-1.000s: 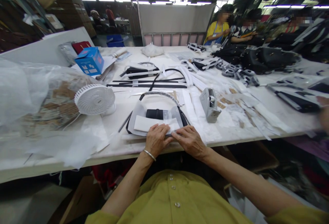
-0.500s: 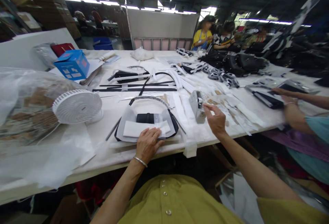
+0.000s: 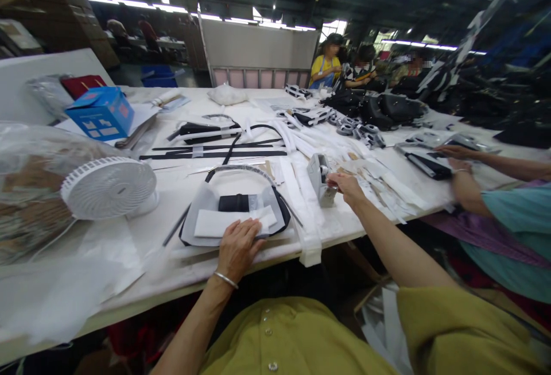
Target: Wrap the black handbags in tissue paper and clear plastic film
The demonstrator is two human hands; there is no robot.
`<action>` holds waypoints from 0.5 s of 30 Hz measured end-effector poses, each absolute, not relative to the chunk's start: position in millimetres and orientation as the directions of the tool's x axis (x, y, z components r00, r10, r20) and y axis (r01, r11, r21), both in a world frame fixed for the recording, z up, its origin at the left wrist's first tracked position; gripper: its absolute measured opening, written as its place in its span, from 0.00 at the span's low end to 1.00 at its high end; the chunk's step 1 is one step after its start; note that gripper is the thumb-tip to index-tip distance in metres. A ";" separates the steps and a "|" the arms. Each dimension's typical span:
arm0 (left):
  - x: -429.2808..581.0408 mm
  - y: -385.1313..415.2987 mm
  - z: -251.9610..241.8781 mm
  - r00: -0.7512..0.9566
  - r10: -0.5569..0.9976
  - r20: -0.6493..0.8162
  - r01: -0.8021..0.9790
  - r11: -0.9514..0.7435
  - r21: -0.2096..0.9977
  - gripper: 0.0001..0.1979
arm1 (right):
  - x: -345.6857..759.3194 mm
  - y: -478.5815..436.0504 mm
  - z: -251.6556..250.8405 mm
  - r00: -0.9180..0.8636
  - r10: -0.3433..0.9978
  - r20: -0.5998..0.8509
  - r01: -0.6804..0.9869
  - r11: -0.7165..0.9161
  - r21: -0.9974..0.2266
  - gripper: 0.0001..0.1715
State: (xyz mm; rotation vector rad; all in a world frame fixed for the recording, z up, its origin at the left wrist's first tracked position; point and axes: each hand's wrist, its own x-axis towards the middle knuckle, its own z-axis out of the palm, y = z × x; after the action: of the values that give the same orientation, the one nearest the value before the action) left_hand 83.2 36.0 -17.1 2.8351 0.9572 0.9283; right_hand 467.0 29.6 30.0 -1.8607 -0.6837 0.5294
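A dark handbag (image 3: pixel 284 219) lies on the table before me, lined with pale wrapping and with its handle (image 3: pixel 253 173) arching behind. On it rests a black rolled piece (image 3: pixel 230 203) with a clear strip at its right end. A folded white sheet (image 3: pixel 213 223) covers the near part. My left hand (image 3: pixel 238 248) lies flat on this sheet, fingers stretched out. To the right, my right hand (image 3: pixel 348 188) is closed in a pinch at the grey tape dispenser (image 3: pixel 317 175). Whatever is between those fingertips is too small to make out.
A white fan (image 3: pixel 109 187), a clear bag of brown pieces (image 3: pixel 38 185) and a blue box (image 3: pixel 102 113) stand left. Black strips (image 3: pixel 215 152) lie behind the handbag. White strips (image 3: pixel 387 182) spread to the right, where a co-worker's hands (image 3: pixel 458 162) hold another bag.
My right hand has come left and down onto the dispenser, its fingers closing at the front. My left hand stays on the white sheet. The whole view has shifted slightly.
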 end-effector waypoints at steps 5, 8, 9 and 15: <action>82.8 37.4 -18.0 0.632 0.539 0.557 0.546 -0.820 0.174 0.13 | 473.8 24.7 40.5 0.743 0.646 -0.176 0.076 -0.342 -0.937 0.10; 82.4 38.0 -18.6 0.629 0.529 0.570 0.542 -0.823 0.167 0.13 | 477.7 24.8 46.5 0.720 0.652 -0.235 0.075 -0.411 -0.909 0.11; 82.3 38.1 -18.8 0.627 0.527 0.573 0.542 -0.824 0.165 0.13 | 478.6 25.3 47.7 0.715 0.653 -0.252 0.089 -0.441 -0.893 0.11; 82.2 37.9 -18.9 0.623 0.523 0.582 0.539 -0.826 0.165 0.13 | 482.5 28.1 43.8 0.709 0.629 -0.319 0.184 -0.602 -0.777 0.21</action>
State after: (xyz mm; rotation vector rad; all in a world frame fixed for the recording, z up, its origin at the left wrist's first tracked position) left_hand 82.2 37.9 -18.9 2.8524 0.9331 1.0100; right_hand 482.5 28.1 43.8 -2.1618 -0.6156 0.7568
